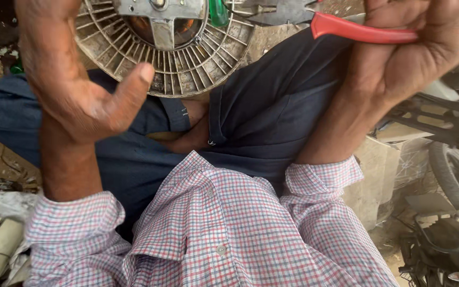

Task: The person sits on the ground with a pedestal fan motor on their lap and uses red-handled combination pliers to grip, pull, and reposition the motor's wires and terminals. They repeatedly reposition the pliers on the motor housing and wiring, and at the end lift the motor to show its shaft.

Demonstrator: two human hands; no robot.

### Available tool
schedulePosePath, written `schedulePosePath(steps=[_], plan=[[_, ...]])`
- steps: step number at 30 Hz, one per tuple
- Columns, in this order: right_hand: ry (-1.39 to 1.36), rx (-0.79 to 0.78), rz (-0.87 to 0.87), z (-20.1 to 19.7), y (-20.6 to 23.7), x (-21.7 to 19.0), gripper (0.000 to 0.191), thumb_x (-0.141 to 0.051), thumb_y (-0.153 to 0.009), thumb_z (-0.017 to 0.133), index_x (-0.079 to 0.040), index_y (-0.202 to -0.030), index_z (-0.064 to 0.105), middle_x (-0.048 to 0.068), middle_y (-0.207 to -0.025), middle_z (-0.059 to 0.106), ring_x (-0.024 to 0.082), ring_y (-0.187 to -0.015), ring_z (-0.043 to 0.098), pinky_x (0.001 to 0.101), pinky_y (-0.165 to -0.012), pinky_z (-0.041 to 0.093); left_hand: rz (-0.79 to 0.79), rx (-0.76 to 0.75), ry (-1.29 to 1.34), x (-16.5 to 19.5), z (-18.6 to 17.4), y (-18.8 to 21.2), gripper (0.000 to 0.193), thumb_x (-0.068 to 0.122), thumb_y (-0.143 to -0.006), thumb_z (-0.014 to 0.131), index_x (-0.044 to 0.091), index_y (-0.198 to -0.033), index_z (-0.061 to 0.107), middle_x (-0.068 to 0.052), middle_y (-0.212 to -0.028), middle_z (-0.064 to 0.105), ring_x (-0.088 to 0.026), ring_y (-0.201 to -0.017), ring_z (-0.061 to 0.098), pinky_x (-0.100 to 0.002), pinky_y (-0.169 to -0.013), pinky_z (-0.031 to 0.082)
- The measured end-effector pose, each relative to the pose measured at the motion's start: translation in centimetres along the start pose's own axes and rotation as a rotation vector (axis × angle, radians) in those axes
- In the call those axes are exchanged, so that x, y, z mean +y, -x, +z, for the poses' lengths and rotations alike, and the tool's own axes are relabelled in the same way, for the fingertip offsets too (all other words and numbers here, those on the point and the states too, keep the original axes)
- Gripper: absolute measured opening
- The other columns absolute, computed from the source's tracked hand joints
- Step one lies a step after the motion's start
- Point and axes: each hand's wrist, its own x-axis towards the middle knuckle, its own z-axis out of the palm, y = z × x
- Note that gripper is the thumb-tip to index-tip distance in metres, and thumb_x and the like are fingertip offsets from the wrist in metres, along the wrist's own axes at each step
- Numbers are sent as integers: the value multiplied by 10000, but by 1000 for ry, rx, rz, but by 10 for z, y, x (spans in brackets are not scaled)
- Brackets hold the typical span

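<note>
Hands raised: left open-palmed, right gripping red-handled pliers.

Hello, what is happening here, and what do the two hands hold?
A person in a checked shirt sits with a round metal fan grille resting on the lap, over dark blue trousers. The right hand grips pliers with red handles; their metal jaws lie at the grille's upper edge. The left hand is open and holds nothing, raised beside the grille's left rim. A green object shows behind the grille. A motorbike stands at the right.
</note>
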Motion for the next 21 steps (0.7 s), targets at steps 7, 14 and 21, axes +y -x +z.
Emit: schedulePosePath(steps=[7, 14, 21], plan=[[6, 44, 107, 5, 28, 0, 268, -115, -1091, 561, -135, -1357, 547, 62, -1246, 656, 218, -1129, 595, 512, -1114, 437, -6, -14, -151, 7, 21, -4, 759, 295, -906, 816, -34, -1466, 423, -203, -1425, 461, -358, -1343, 464, -517, -1144, 438], [-10, 115, 224, 7, 31, 3, 269, -115, -1088, 563, -131, -1356, 543, 64, -1247, 652, 220, -1138, 594, 520, -1119, 434, -55, -102, -152, 3, 27, -15, 806, 261, -924, 857, 6, -1548, 414, -160, -1526, 474, -320, -1393, 527, -426, -1148, 450], [-21, 169, 269, 1, 37, 6, 270, -115, -1086, 565, -126, -1355, 539, 67, -1247, 648, 223, -1147, 593, 528, -1123, 430, -251, -66, -135, 21, 31, -19, 846, 268, -911, 906, 16, -1554, 417, -112, -1506, 470, -242, -1351, 530, -338, -1146, 481]])
